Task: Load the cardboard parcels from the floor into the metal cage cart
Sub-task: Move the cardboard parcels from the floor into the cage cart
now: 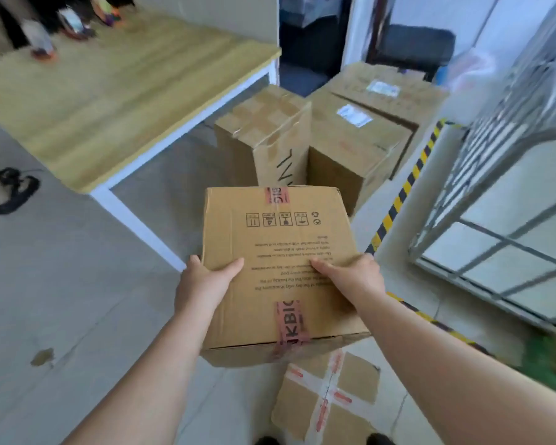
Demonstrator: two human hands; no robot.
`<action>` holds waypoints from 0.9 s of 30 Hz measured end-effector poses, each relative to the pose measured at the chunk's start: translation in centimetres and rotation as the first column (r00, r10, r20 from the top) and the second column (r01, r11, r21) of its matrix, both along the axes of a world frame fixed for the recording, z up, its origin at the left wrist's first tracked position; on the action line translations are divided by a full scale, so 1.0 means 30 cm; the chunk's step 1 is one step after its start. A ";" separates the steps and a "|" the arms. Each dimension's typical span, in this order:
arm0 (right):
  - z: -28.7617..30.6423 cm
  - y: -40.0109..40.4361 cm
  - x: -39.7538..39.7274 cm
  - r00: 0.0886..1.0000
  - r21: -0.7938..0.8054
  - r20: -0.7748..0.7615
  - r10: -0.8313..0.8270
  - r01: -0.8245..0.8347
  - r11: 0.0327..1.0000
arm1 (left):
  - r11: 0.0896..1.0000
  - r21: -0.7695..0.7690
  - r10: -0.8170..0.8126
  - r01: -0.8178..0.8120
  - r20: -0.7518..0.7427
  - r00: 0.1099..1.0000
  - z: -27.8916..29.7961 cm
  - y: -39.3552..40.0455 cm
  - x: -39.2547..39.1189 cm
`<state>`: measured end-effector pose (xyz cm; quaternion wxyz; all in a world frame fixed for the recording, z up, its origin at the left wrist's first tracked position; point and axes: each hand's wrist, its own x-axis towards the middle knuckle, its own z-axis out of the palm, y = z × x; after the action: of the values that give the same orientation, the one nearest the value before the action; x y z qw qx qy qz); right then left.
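Head view: we've 1 box (280, 271) lifted, left hand (203, 284) & right hand (353, 277) clamped on its sides; cart (495, 194) looks empty, approx. 4 parcels left.

Brown box (280, 268), red tape stripe. Beside box: yellow-black striped edge (398, 200), grey cage cart (501, 175), light wood table (109, 101).

the cage cart (501, 194) is blurred and cut off at the right edge; the held parcel (280, 268) hides both hands' fingers.
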<state>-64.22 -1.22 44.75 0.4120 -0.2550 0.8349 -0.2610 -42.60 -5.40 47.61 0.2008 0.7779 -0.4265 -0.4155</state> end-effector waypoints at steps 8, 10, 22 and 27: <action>0.045 0.357 -0.603 0.904 -0.001 -0.053 -0.423 0.424 0.906 | 0.907 0.001 -0.419 0.420 -0.080 0.905 0.005 0.071 -0.720; -0.020 0.444 -0.774 0.878 0.041 -0.076 -0.472 0.476 0.878 | 0.871 0.039 -0.483 0.490 -0.113 0.868 -0.078 0.119 -0.922; -0.754 0.750 -1.571 0.786 0.260 -0.188 -0.588 0.618 0.742 | 0.742 0.306 -0.574 0.596 -0.168 0.801 -0.845 0.363 -1.826; -1.055 0.749 -1.749 0.773 0.290 -0.190 -0.606 0.634 0.717 | 0.733 0.324 -0.587 0.598 -0.143 0.797 -1.147 0.359 -2.014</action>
<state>-116.69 21.26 13.10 0.3038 0.1034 0.9197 -0.2261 -103.01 5.38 13.20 -0.0784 0.6179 -0.5669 -0.5391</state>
